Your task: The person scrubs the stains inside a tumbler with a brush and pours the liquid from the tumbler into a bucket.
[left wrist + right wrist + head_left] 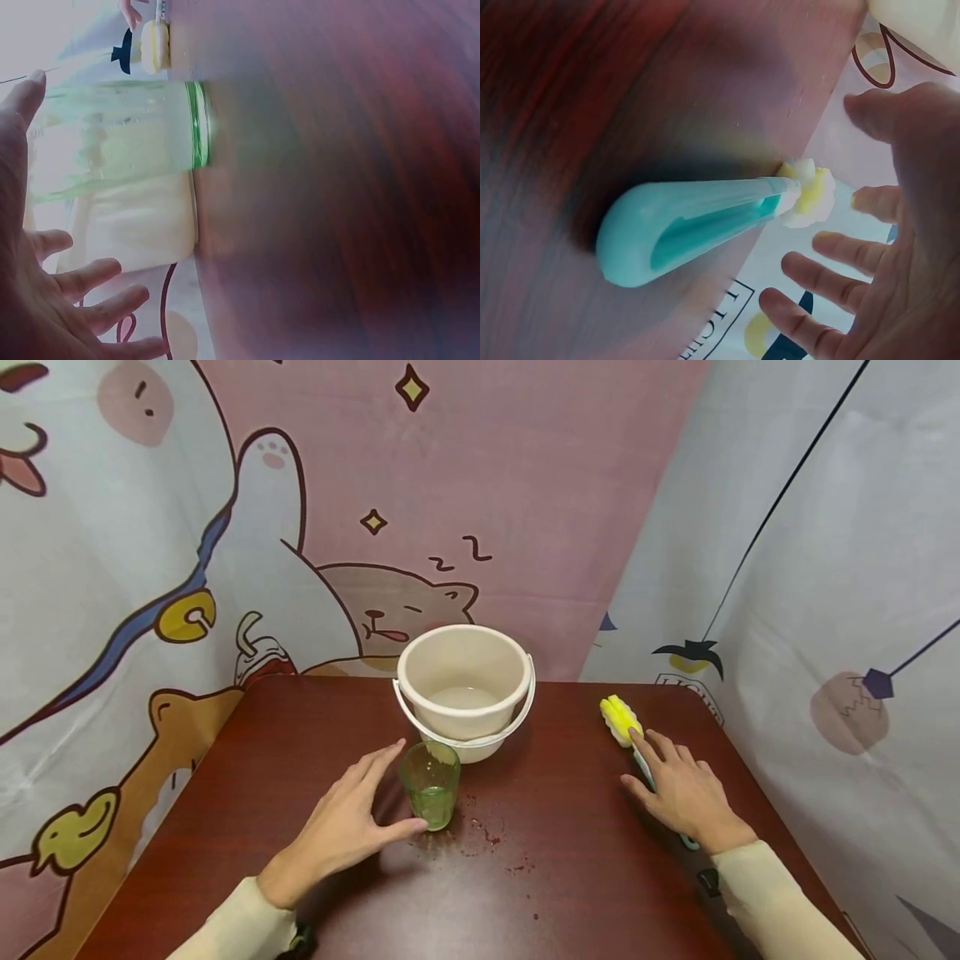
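A green see-through glass [431, 781] stands upright on the table, with some clear liquid showing low inside. My left hand [337, 822] is spread beside it, thumb near its base and fingers by its rim; in the left wrist view a gap shows between the palm and the glass [142, 135]. Over on the right lies a bottle brush with a yellow and white sponge head [620, 720] and a teal handle [682, 225]. My right hand [686, 793] hovers over that handle, fingers loosely spread, and in the right wrist view they are apart from it.
A cream bucket [465, 664] with a white carrying handle stands behind the glass at the table's back. Small reddish crumbs or drops [491, 837] dot the brown table [570, 877]. Printed cloth [525, 485] hangs close round the back and sides.
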Demonstrator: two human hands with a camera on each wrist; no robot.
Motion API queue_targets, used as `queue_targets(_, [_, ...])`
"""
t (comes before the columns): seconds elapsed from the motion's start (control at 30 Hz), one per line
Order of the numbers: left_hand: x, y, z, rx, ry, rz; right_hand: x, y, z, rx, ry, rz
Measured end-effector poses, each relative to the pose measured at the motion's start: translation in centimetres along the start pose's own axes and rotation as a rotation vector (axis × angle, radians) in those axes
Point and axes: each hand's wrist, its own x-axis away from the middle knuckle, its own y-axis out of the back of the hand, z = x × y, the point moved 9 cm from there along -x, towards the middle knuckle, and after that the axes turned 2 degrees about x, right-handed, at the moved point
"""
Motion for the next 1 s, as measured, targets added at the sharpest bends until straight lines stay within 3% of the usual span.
queue_targets(0.17, [0.0,-0.5,-0.3,0.073,0.030,-0.002,-0.1,-0.3,-0.4,-0.007,-0.017,0.000])
queue_targets(0.47, [-0.7,-0.9,-1.1,0.206,-0.017,-0.092,-0.5,-0.7,-0.8,-0.043,-0.081,0.042])
queue_targets(0.8, [-1.2,-2.1,-1.5,0.394,0.014,-0.068,-0.5,-1.0,-1.5,-0.084,-0.149,0.077])
queue_targets(1.0, [-1.3,-2.4,-1.6,0.376,0.036,-0.072,-0.4,-1.3,-1.9,-0.098,-0.180,0.095])
